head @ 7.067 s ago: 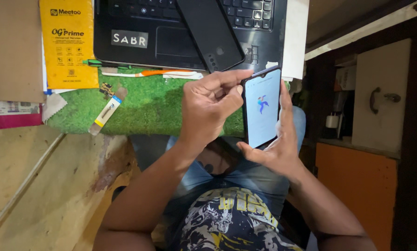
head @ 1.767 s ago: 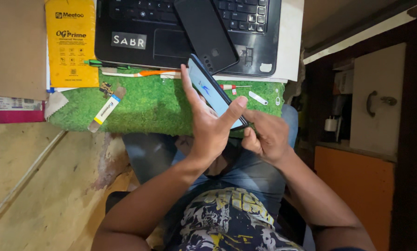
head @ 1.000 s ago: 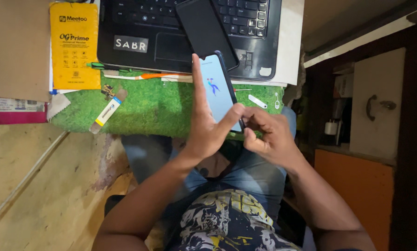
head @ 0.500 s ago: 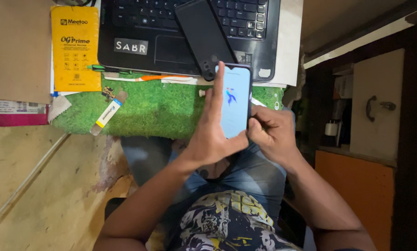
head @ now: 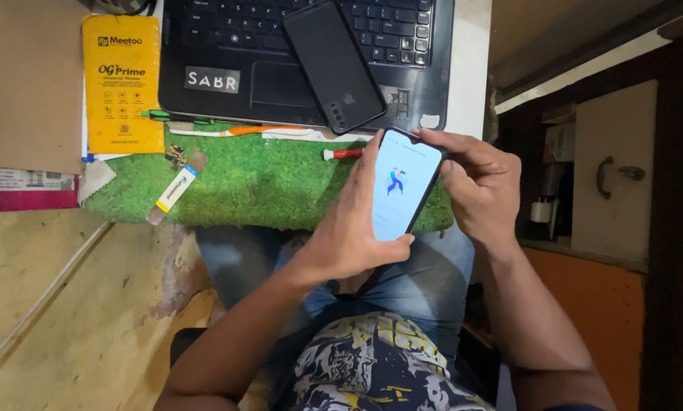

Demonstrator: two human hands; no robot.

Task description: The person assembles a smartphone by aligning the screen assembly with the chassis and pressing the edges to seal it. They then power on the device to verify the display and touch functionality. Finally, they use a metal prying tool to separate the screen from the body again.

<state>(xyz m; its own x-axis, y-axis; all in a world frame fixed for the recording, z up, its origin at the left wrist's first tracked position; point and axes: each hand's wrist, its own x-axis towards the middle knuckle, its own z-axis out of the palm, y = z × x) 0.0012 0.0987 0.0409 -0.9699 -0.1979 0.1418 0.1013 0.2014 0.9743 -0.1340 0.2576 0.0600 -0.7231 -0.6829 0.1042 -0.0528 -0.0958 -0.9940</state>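
Phone [head: 402, 186], screen lit pale with a small blue figure, held upright over the lap at the near edge of the green turf mat [head: 257, 183]. Left hand [head: 353, 236] cradles it from behind, fingers clamped along its left edge and bottom. Right hand [head: 482, 186] grips the right edge (thumb at the bezel). Second dark phone [head: 334, 65] lies face-down on the laptop [head: 227, 61].
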